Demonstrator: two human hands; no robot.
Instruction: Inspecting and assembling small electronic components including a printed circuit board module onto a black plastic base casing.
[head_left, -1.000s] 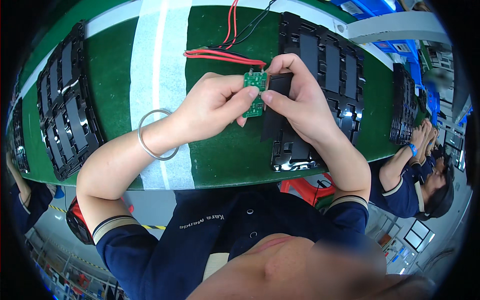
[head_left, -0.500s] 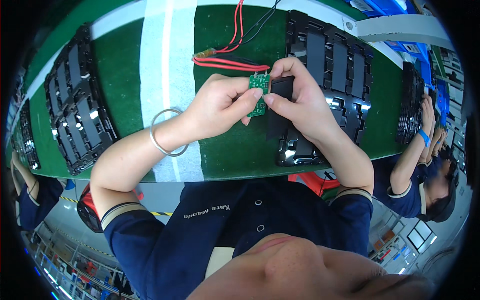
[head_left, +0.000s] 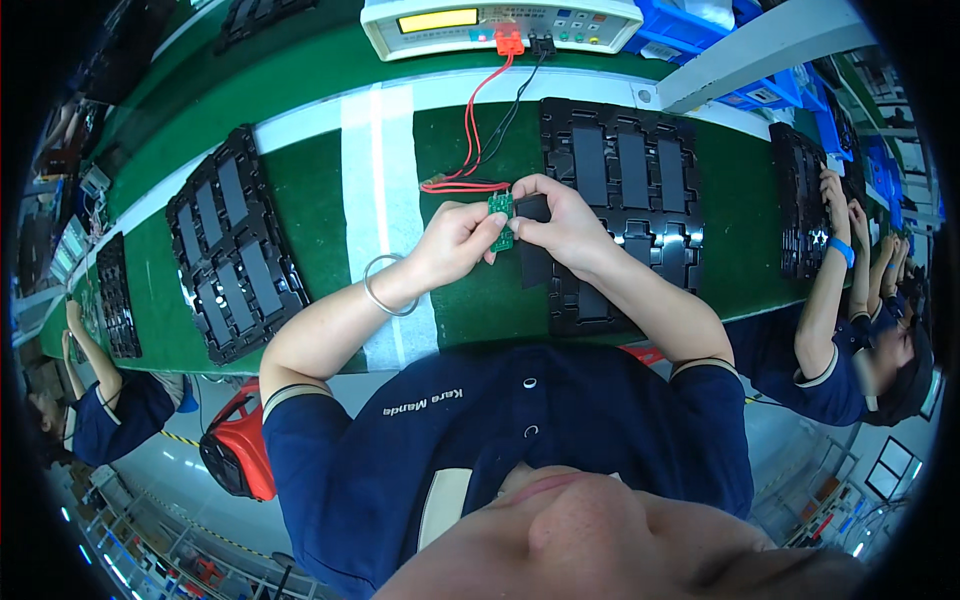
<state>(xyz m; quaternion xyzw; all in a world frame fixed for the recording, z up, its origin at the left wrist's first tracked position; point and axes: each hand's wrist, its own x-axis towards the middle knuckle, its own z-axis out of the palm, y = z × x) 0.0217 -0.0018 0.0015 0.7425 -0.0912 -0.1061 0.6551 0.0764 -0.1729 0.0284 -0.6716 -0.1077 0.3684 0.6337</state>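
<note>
Left hand [head_left: 455, 240]: green rectangular circuit board [head_left: 503, 239] pinched; right hand [head_left: 564, 230]: flat black piece [head_left: 533, 208] pinched, both inside the tabletop's [head_left: 475, 300] near edge; board, probably light, stiff, fragile, best gripped by its rims.

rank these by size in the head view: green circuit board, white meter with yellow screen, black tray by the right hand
1. Black tray, partly covered
2. White meter, cut off by the top edge
3. Green circuit board, clearly smallest
</note>
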